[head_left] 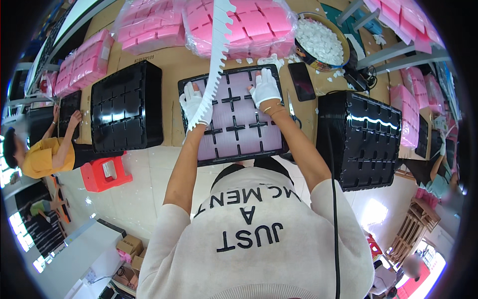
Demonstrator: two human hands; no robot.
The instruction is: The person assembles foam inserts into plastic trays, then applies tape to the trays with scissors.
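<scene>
Resting open and flat, left hand (pixel 195 103) and right hand (pixel 265 89) cover upper sides of the black tray (pixel 219 161) showing pink sheet (pixel 244 112) on the counter (pixel 172 119); even, gentle palm pressure seems best.

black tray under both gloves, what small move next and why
Perhaps slide the left hand and right hand toward the near rim of the black tray, pressing lightly: both lie open over its far half, leaving the pink material closer to the body uncovered.
</scene>
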